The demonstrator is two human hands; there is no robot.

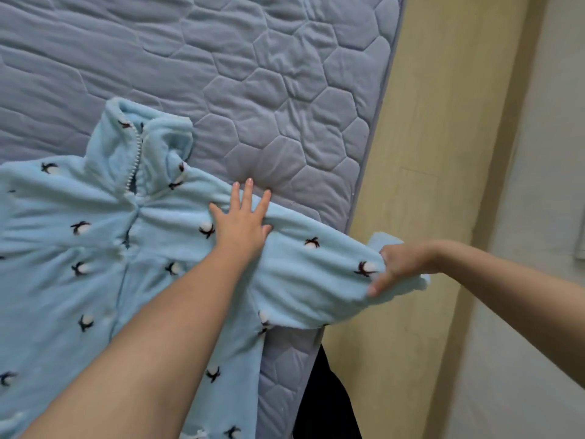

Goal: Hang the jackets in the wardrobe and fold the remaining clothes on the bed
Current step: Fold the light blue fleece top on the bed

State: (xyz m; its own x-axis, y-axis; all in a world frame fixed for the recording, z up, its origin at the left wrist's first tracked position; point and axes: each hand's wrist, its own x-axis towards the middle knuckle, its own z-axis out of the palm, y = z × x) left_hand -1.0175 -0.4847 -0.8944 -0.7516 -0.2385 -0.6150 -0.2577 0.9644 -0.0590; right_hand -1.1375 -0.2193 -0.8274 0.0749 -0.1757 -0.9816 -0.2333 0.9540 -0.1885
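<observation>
A light blue fleece top [95, 248] with small dark-and-white motifs, a zip front and a stand-up collar lies spread face up on the grey quilted bed [253, 74]. My left hand [242, 217] presses flat on its shoulder, fingers straight and spread. My right hand [402, 264] grips the cuff end of the sleeve [316, 280], which is stretched out past the bed's right edge and held off the mattress.
The bed's right edge runs diagonally down the frame, with yellowish floor [427, 153] beside it. A pale wall or panel [538, 217] stands further right. Something black [326, 400] shows below the bed edge at the bottom.
</observation>
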